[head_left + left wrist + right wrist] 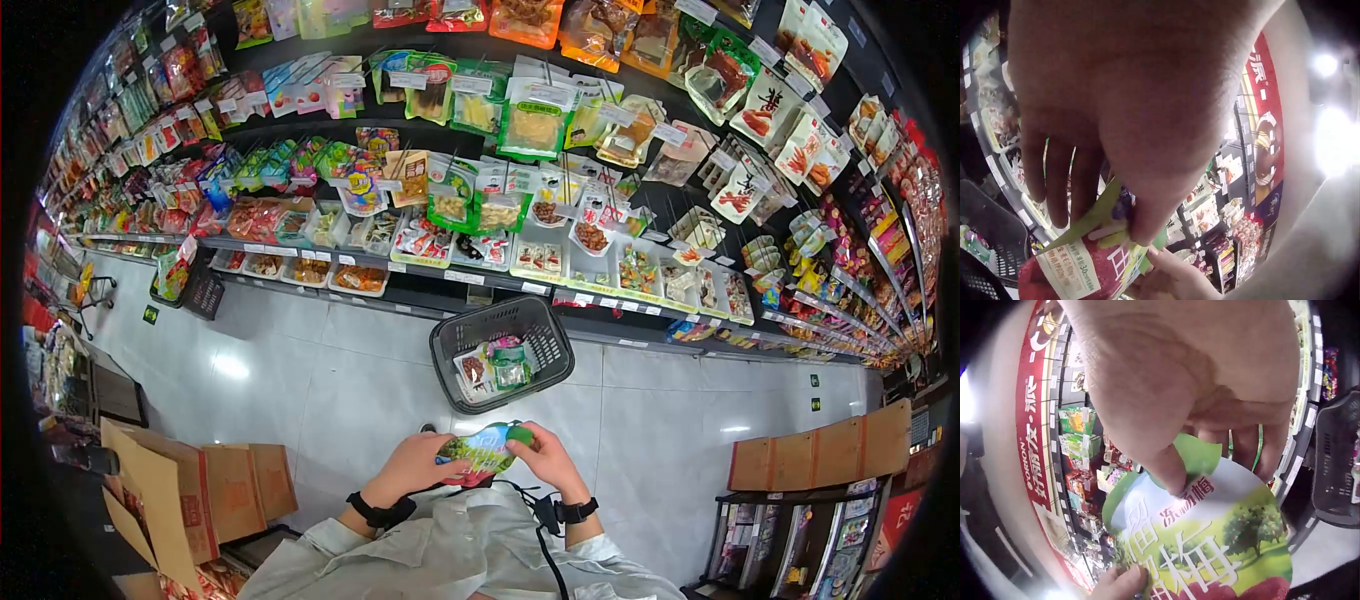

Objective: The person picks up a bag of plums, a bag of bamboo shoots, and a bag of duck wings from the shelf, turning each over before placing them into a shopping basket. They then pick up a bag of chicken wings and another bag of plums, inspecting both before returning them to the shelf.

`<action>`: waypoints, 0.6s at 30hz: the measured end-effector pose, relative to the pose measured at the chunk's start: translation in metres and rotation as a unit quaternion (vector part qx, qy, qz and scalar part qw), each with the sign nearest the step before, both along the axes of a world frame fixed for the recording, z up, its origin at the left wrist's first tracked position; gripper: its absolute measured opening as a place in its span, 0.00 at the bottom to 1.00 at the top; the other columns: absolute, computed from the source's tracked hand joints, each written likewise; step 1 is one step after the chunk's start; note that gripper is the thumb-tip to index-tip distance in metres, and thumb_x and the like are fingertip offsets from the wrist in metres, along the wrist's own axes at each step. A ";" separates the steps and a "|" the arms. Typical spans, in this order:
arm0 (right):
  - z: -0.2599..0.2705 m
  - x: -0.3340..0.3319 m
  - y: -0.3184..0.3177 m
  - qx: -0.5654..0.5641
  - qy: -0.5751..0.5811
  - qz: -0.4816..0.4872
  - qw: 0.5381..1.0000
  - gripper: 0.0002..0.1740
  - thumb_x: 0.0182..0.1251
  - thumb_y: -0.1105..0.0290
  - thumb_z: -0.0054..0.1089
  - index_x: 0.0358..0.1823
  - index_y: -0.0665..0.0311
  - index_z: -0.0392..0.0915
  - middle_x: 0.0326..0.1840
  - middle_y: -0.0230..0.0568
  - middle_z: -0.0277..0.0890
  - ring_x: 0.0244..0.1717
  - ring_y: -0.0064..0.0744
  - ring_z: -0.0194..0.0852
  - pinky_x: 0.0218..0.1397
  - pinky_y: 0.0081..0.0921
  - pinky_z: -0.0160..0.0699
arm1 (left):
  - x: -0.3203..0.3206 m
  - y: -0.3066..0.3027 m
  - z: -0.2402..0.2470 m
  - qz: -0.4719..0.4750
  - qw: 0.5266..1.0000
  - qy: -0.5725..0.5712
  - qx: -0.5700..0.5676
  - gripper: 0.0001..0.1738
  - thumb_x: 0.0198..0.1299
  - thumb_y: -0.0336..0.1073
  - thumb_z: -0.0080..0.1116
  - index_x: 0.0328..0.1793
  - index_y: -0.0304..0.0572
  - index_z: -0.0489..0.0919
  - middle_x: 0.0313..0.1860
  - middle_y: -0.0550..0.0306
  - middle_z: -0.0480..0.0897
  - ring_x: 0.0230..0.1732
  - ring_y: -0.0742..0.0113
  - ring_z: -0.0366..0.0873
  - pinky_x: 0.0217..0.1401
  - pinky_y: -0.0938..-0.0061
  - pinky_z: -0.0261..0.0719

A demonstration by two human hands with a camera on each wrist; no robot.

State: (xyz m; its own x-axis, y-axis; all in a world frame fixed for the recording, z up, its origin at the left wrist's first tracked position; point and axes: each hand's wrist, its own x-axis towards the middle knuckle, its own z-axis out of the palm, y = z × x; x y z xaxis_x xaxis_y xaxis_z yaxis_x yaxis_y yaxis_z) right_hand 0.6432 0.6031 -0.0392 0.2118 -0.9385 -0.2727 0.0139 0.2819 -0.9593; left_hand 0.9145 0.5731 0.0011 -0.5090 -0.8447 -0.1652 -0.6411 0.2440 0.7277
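A green, blue and dark red snack pouch (478, 452) is held between both hands in front of the torso. The left hand (418, 466) grips its left side, thumb on the printed face. At the upper right edge the right hand (545, 460) pinches the pouch, its thumb on a green part. In the right wrist view the pouch (1210, 531) shows trees and large characters, with the right hand (1197, 375) above it. The left wrist view has the left hand (1116, 106) over the pouch (1091, 262), whose red face carries a pale label.
A dark basket (447, 345) holding several packets stands on the floor ahead, before shelves (440, 270) of hanging and boxed snacks. Another basket (203, 293) is at the left. Cardboard boxes (190, 500) lie lower left, and a low rack (790, 540) stands lower right.
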 end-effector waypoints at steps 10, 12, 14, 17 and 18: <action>0.035 0.054 0.027 -0.118 0.182 -0.090 0.972 0.11 0.68 0.69 0.64 0.46 0.67 0.78 0.37 0.38 0.82 0.40 0.24 0.77 0.48 0.25 0.77 | 0.038 0.006 0.013 -0.117 0.987 0.053 -0.099 0.30 0.61 0.57 0.62 0.51 0.34 0.83 0.39 0.42 0.85 0.44 0.43 0.82 0.48 0.58 0.80; 0.039 0.068 0.032 -0.109 0.177 -0.087 0.974 0.11 0.68 0.69 0.64 0.47 0.67 0.78 0.38 0.38 0.83 0.41 0.24 0.78 0.48 0.26 0.77 | 0.055 0.008 0.016 -0.121 0.987 0.056 -0.087 0.30 0.61 0.57 0.62 0.51 0.34 0.83 0.39 0.43 0.85 0.44 0.43 0.82 0.49 0.57 0.80; 0.043 0.086 0.038 -0.103 0.171 -0.073 0.977 0.11 0.68 0.69 0.64 0.47 0.67 0.79 0.39 0.38 0.83 0.42 0.25 0.79 0.49 0.27 0.78 | 0.077 0.013 0.013 -0.114 0.989 0.060 -0.071 0.30 0.61 0.58 0.62 0.52 0.34 0.83 0.40 0.42 0.85 0.45 0.43 0.82 0.50 0.57 0.79; 0.049 0.115 0.048 -0.095 0.236 -0.073 0.964 0.11 0.67 0.69 0.64 0.47 0.66 0.79 0.39 0.41 0.84 0.41 0.29 0.81 0.48 0.28 0.78 | 0.101 0.023 -0.006 -0.102 0.991 0.070 -0.051 0.32 0.60 0.58 0.64 0.53 0.33 0.83 0.42 0.42 0.86 0.46 0.43 0.83 0.50 0.58 0.80; 0.056 0.120 0.054 -0.098 0.263 -0.062 0.958 0.11 0.67 0.69 0.64 0.47 0.66 0.80 0.39 0.41 0.84 0.40 0.30 0.81 0.47 0.29 0.79 | 0.104 0.029 -0.013 -0.093 0.991 0.086 -0.041 0.31 0.60 0.57 0.65 0.53 0.33 0.83 0.42 0.41 0.85 0.46 0.43 0.83 0.50 0.58 0.80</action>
State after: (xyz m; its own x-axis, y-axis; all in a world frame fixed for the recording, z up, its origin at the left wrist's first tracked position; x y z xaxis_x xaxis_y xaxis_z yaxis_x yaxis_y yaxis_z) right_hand 0.7630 0.6568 0.0166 -0.0230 -0.9917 -0.1266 -0.4643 0.1227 -0.8771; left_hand 1.0185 0.6024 -0.0117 -0.6718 -0.7407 0.0024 -0.4476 0.4085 0.7955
